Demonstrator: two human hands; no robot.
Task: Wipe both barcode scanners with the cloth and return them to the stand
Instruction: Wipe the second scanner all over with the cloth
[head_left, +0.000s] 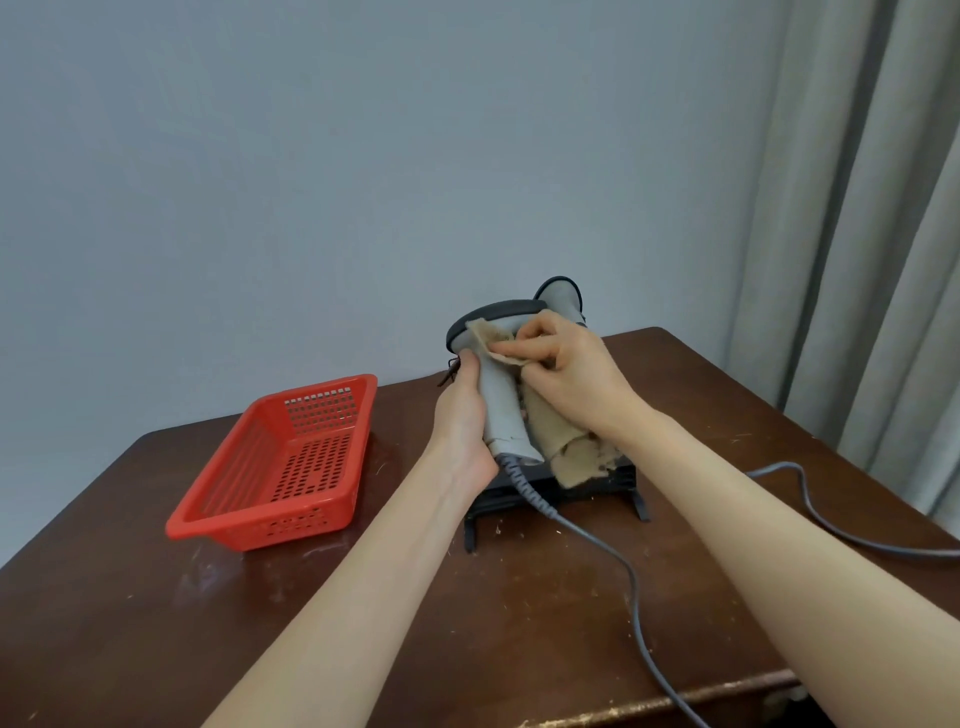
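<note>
Left hand (464, 415): grip curled round handle of grey plastic barcode scanner (498, 395), frame centre.
Right hand (569, 371): grip pinches tan frayed cloth (550, 421) against scanner head.
Second grey scanner (562, 296): behind, on black slotted stand (613, 478).

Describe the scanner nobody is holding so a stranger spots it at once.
On the dark wooden table, right of the red basket, sits a black stand. Just behind the right hand, a grey scanner pokes up, dark-rimmed; unlike the held scanner, no cloth covers it.

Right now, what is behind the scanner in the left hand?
Behind the held scanner, the head of a second scanner shows. The right hand and cloth cover its lower part.
</note>
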